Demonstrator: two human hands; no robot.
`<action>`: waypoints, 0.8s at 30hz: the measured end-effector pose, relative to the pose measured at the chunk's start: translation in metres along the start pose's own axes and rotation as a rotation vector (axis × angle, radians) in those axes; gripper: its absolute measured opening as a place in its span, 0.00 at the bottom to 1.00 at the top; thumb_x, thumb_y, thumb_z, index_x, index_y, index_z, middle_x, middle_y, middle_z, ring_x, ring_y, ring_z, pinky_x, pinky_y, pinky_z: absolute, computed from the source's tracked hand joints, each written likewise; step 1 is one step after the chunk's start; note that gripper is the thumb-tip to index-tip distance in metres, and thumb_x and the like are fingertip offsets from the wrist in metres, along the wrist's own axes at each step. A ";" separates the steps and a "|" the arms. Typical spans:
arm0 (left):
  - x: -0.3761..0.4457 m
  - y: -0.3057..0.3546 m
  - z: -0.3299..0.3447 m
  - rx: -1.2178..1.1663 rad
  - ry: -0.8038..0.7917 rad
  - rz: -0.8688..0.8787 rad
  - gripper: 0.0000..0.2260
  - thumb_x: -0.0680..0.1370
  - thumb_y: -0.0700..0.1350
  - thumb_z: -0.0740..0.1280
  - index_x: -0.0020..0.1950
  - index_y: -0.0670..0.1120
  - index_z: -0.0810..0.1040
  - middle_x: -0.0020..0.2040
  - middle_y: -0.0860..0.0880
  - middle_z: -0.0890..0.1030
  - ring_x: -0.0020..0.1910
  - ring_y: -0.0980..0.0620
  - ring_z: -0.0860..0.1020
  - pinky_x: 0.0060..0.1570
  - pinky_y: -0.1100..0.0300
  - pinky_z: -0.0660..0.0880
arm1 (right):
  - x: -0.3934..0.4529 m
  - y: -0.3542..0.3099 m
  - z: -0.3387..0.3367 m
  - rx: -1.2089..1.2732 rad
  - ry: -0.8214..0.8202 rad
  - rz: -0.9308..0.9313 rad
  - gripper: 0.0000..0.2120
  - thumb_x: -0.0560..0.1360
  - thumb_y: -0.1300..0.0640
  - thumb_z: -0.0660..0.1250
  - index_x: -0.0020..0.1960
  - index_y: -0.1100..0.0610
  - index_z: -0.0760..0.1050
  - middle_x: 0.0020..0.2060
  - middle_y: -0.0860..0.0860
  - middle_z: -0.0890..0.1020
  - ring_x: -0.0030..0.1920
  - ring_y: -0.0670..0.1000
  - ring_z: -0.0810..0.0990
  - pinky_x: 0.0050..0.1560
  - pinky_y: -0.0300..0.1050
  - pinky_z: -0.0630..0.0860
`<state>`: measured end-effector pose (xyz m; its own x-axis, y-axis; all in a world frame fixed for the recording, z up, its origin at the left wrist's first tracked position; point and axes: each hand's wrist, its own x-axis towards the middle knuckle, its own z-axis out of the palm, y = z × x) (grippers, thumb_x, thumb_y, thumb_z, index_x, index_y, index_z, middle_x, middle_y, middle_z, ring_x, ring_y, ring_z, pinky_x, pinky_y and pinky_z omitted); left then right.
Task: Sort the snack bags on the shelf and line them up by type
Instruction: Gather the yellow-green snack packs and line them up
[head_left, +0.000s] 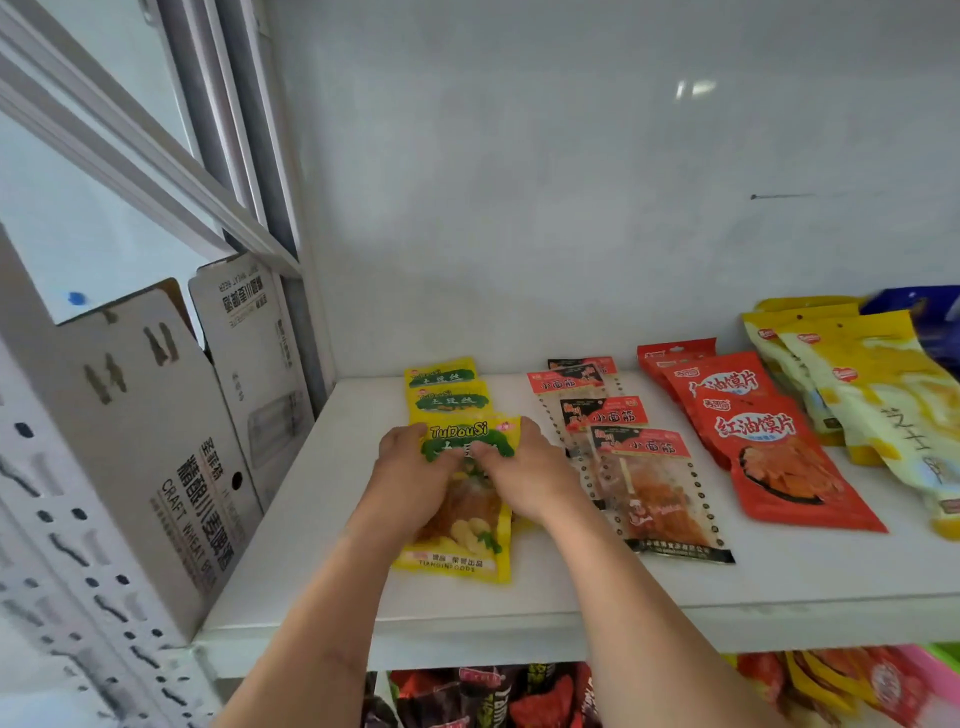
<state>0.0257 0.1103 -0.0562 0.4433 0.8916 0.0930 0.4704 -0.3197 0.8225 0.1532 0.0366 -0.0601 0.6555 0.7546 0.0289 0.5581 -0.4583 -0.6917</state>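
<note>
**Both hands on the front yellow snack bag**

The left hand (410, 470) and the right hand (522, 470) lie side by side on the front yellow bag (462, 540), which lies flat on the white shelf (571, 597). Each hand grips one side of the bag near its top, thumbs curled onto the printed face around the green label, the other fingers wrapped over the bag's outer edges. The thumbs nearly meet at the middle of the bag.

Just beyond the fingertips, toward the back wall, two more yellow bags (445, 389) of the same kind lie in a line, each overlapping the next like tiles, and the held bag covers the lower part of the nearer one.

Just to the right of the right hand runs a row of clear bags with red headers (644, 467), also overlapping front to back; the nearest one lies close beside the right wrist. Farther right of the grip lie the red pouches (769, 447), stacked in a slanted line, and beyond them, well apart from the hands, the pale yellow pouches (872, 395) with a blue bag (930, 317) behind them.

To the left of the left hand, past the shelf's edge, a white cardboard carton (171, 441) stands upright. Below the forearms, more snack packs (493, 696) show on a lower shelf
</note>
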 end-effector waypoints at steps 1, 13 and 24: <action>0.006 0.001 -0.001 -0.016 0.008 -0.013 0.28 0.80 0.52 0.66 0.78 0.45 0.63 0.78 0.45 0.61 0.75 0.46 0.65 0.73 0.54 0.62 | 0.003 -0.003 -0.001 0.011 -0.007 0.004 0.34 0.75 0.34 0.60 0.74 0.53 0.62 0.70 0.55 0.72 0.71 0.61 0.69 0.68 0.56 0.67; 0.065 -0.001 -0.002 -0.015 -0.123 -0.110 0.35 0.81 0.65 0.57 0.79 0.42 0.60 0.76 0.42 0.68 0.74 0.42 0.67 0.71 0.50 0.65 | 0.020 -0.029 0.016 -0.028 0.025 -0.003 0.30 0.79 0.38 0.60 0.75 0.52 0.62 0.70 0.52 0.73 0.71 0.57 0.70 0.68 0.53 0.63; 0.102 -0.010 -0.002 0.050 -0.120 -0.148 0.35 0.77 0.70 0.54 0.71 0.43 0.68 0.68 0.40 0.76 0.66 0.39 0.74 0.66 0.45 0.71 | 0.038 -0.042 0.027 -0.065 0.050 0.003 0.29 0.78 0.37 0.61 0.73 0.52 0.63 0.67 0.52 0.76 0.68 0.58 0.72 0.65 0.53 0.65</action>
<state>0.0643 0.2050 -0.0542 0.4527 0.8864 -0.0969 0.5735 -0.2062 0.7929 0.1409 0.0969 -0.0497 0.6809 0.7295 0.0644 0.5869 -0.4909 -0.6438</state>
